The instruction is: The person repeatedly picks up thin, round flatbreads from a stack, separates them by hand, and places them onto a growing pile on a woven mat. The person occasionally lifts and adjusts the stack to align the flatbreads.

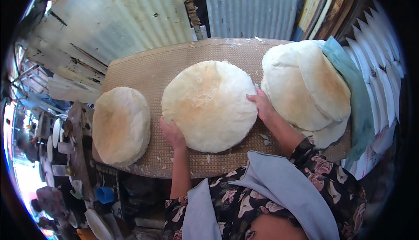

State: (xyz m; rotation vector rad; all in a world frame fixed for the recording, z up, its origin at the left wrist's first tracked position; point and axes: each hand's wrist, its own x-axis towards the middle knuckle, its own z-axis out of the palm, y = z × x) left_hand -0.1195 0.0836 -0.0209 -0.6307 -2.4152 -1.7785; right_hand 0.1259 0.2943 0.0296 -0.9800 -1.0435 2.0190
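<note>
A large round flatbread (209, 105), pale with light brown patches, lies before me on a table covered with brown woven-pattern matting (140, 71). My left hand (172, 133) grips its lower left edge, with the fingers partly hidden under the bread. At its right edge, my right hand (263, 105) holds it with the fingertips on the rim. Whether other breads lie beneath it I cannot tell. A stack of similar flatbreads (119, 127) stands to the left. On the right, close to my right forearm, is a larger pile of overlapping flatbreads (294, 89), some folded over.
A green plastic sheet (353, 99) hangs beside the right pile, near stacked white folded items (379, 76). Corrugated metal sheets (252, 7) stand behind the table. Lower left are a blue cup (105, 194) and cluttered containers. Crumbs and flakes dot the matting.
</note>
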